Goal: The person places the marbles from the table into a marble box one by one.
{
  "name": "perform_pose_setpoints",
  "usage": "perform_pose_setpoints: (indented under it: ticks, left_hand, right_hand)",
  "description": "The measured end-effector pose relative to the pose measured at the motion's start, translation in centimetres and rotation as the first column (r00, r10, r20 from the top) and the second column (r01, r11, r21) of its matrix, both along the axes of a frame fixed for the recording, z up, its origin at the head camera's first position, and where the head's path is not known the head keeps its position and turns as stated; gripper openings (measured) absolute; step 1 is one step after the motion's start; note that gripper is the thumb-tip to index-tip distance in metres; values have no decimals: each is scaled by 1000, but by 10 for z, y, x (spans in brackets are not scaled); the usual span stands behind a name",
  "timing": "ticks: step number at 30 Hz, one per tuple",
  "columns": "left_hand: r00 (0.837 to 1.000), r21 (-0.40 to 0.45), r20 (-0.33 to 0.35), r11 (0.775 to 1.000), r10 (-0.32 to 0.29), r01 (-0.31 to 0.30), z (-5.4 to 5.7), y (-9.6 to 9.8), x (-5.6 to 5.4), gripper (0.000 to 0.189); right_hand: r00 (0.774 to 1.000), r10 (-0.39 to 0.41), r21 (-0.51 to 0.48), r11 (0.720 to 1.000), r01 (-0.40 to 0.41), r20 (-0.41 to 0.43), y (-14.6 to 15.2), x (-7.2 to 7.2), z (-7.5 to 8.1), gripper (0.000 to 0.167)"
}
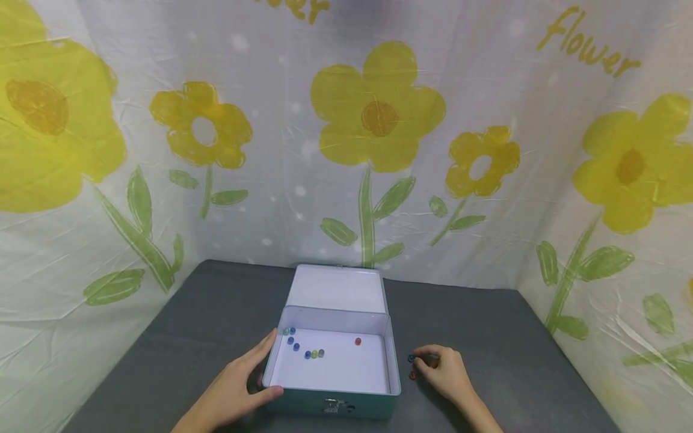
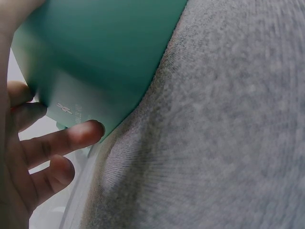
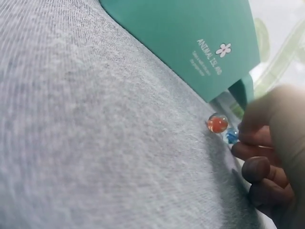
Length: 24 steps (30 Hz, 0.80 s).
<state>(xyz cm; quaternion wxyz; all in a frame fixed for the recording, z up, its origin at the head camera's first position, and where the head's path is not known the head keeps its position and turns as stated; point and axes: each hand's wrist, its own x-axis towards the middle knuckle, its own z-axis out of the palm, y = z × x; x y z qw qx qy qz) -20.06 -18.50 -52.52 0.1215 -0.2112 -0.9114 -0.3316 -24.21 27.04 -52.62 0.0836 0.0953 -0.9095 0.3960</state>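
A teal tin box [image 1: 331, 404] with a white inside stands with its lid [image 1: 335, 288] raised at the back. My left hand [image 1: 235, 379] holds its left side, thumb over the front corner and fingers along the wall. To the right of the box, my right hand [image 1: 446, 373] pinches a blue marble [image 3: 231, 136] at the fingertips, low by the cloth. Close in front of that marble lies an orange-red marble [image 3: 218, 123]. Another reddish marble [image 1: 435, 362] is partly hidden under the right hand.
Inside the box lie several blue, green and greyish marbles [image 1: 296, 347] toward the left, and one red marble [image 1: 358, 341] on the right. A dark grey cloth [image 1: 487, 325] covers the table. A flower-printed curtain [image 1: 281, 198] hangs behind and at both sides.
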Motion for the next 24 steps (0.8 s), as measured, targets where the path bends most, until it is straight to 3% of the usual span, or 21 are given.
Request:
perform_pose_setpoints:
  ticks: [6, 24]
  left_hand:
    - [1000, -1, -7, 1000, -4, 4, 1, 0, -1, 99]
    - [1000, 7, -8, 1000, -9, 9, -2, -1, -1, 100]
  right_hand:
    - [999, 34, -9, 999, -34, -17, 0, 1, 0, 20]
    - [999, -16, -53, 999, 14, -40, -4, -4, -3, 12]
